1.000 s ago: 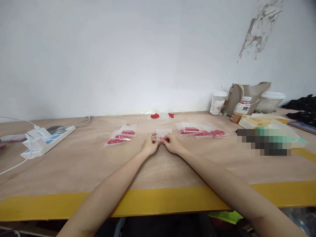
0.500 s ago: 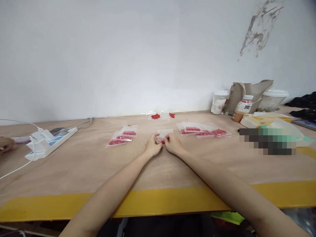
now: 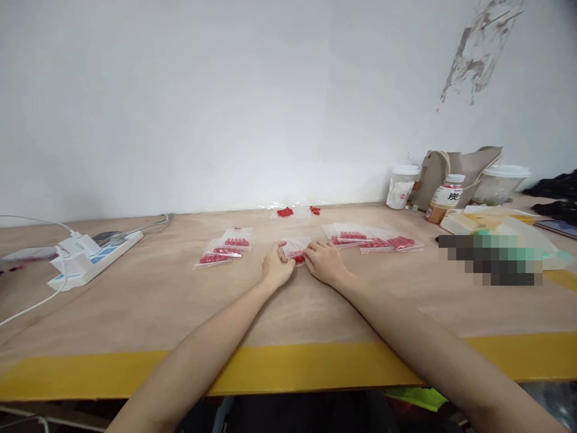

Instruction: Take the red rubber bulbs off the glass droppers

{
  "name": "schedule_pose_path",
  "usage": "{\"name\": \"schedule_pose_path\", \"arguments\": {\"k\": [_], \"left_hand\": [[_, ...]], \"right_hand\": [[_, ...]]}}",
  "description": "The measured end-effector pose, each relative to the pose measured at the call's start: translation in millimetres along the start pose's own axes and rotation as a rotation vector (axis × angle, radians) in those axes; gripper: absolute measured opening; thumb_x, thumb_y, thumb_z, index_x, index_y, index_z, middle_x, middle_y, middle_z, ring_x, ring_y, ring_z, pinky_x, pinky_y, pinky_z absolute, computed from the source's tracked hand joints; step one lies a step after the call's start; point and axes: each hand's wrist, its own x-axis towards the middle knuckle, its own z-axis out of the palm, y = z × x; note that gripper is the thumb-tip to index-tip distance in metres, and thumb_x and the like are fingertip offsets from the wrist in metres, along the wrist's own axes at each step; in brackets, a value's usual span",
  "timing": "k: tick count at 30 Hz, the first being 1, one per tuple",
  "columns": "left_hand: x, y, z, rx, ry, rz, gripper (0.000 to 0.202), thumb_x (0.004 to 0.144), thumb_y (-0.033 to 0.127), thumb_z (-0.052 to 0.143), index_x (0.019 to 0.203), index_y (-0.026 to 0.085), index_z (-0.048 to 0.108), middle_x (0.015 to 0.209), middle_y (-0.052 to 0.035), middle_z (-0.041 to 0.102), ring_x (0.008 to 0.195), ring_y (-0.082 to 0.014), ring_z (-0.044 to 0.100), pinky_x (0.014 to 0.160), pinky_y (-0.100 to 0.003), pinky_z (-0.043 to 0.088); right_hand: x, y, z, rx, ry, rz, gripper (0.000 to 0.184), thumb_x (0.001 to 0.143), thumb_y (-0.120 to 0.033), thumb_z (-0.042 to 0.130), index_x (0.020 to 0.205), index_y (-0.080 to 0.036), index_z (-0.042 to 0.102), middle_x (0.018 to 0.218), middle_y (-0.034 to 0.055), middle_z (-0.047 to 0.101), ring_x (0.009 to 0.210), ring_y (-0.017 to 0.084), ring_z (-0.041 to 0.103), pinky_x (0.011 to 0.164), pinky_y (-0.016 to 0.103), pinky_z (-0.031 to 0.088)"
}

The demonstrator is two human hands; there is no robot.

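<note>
A small clear plastic bag with red pieces inside lies on the wooden table between my hands. My left hand pinches its left side with curled fingers. On the bag's right side my right hand presses down, fingers closed on it. Filled bags of red pieces lie to the left. More filled bags lie to the right. Loose red pieces sit on clear plastic near the wall.
A white power strip with plugs and cables lies at the left. At the right stand a cup, a bottle, a beige bag, a lidded bowl and a yellowish box. A yellow strip edges the table's front.
The bag now lies lower and flatter under my fingers. My right hand has shifted onto it. A person's hand seen at the far left half a second ago is gone.
</note>
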Motion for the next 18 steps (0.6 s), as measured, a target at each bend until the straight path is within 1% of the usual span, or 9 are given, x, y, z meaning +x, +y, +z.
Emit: {"name": "schedule_pose_path", "arguments": {"k": [3, 6, 9, 11, 13, 15, 16, 18], "left_hand": [[-5, 6, -2.2, 0.035, -0.042, 0.073, 0.049, 0.059, 0.012, 0.056, 0.108, 0.019, 0.053, 0.048, 0.0081, 0.049, 0.055, -0.0143, 0.052, 0.078, -0.032, 0.038], [-13, 14, -3.8, 0.099, -0.104, 0.194, 0.047, 0.060, 0.011, 0.056, 0.105, 0.021, 0.056, 0.050, 0.0070, 0.052, 0.059, -0.0154, 0.053, 0.087, -0.036, 0.033], [-16, 17, -6.8, 0.195, -0.146, 0.280, 0.038, 0.067, 0.019, 0.056, 0.105, 0.022, 0.056, 0.053, 0.0056, 0.055, 0.062, -0.0158, 0.055, 0.088, -0.036, 0.032], [-13, 15, -11.1, 0.235, -0.119, 0.302, 0.032, 0.072, 0.029, 0.056, 0.103, 0.022, 0.056, 0.058, 0.0036, 0.057, 0.069, -0.0169, 0.056, 0.087, -0.034, 0.033], [-7, 8, -17.1, 0.255, -0.063, 0.349, 0.031, 0.073, 0.034, 0.056, 0.101, 0.021, 0.057, 0.071, -0.0001, 0.061, 0.081, -0.0187, 0.056, 0.088, -0.033, 0.034], [0, 0, -23.8, 0.269, -0.041, 0.421, 0.032, 0.074, 0.034, 0.056, 0.103, 0.021, 0.058, 0.091, -0.0040, 0.062, 0.095, -0.0204, 0.053, 0.090, -0.033, 0.034], [3, -4, -26.9, 0.272, -0.062, 0.456, 0.034, 0.074, 0.034, 0.056, 0.105, 0.021, 0.058, 0.101, -0.0053, 0.060, 0.101, -0.0211, 0.050, 0.093, -0.033, 0.033], [6, -11, -31.7, 0.267, -0.153, 0.490, 0.043, 0.073, 0.035, 0.058, 0.113, 0.022, 0.054, 0.119, -0.0063, 0.053, 0.114, -0.0225, 0.043, 0.099, -0.035, 0.029]], "right_hand": [[2, 4, -1, 0.029, 0.040, 0.117, 0.017, 0.082, -0.019, 0.043, 0.085, -0.017, 0.060, 0.094, 0.0134, 0.058, 0.096, 0.025, 0.046, 0.080, 0.035, 0.032], [3, 9, 1, 0.114, 0.054, 0.220, 0.018, 0.082, -0.018, 0.041, 0.085, -0.017, 0.059, 0.092, 0.0129, 0.058, 0.087, 0.022, 0.050, 0.072, 0.032, 0.035], [2, 16, 2, 0.194, 0.033, 0.186, 0.019, 0.081, -0.013, 0.041, 0.084, -0.018, 0.059, 0.087, 0.0082, 0.060, 0.078, 0.018, 0.053, 0.067, 0.027, 0.037], [1, 23, 2, 0.264, 0.020, 0.138, 0.020, 0.078, -0.008, 0.041, 0.081, -0.019, 0.058, 0.083, 0.0042, 0.061, 0.077, 0.015, 0.054, 0.067, 0.024, 0.038], [1, 30, 3, 0.329, 0.023, 0.116, 0.023, 0.074, -0.004, 0.040, 0.077, -0.019, 0.057, 0.079, 0.0016, 0.062, 0.076, 0.013, 0.055, 0.069, 0.023, 0.040], [0, 37, 4, 0.379, 0.039, 0.121, 0.024, 0.072, -0.002, 0.037, 0.073, -0.018, 0.055, 0.079, 0.0006, 0.063, 0.075, 0.012, 0.056, 0.069, 0.023, 0.041], [0, 40, 5, 0.397, 0.047, 0.130, 0.023, 0.071, -0.002, 0.037, 0.072, -0.018, 0.054, 0.080, 0.0003, 0.063, 0.074, 0.011, 0.057, 0.069, 0.023, 0.042], [0, 43, 5, 0.420, 0.066, 0.149, 0.019, 0.070, -0.005, 0.040, 0.073, -0.018, 0.054, 0.080, -0.0001, 0.063, 0.072, 0.011, 0.057, 0.067, 0.024, 0.042]]}}
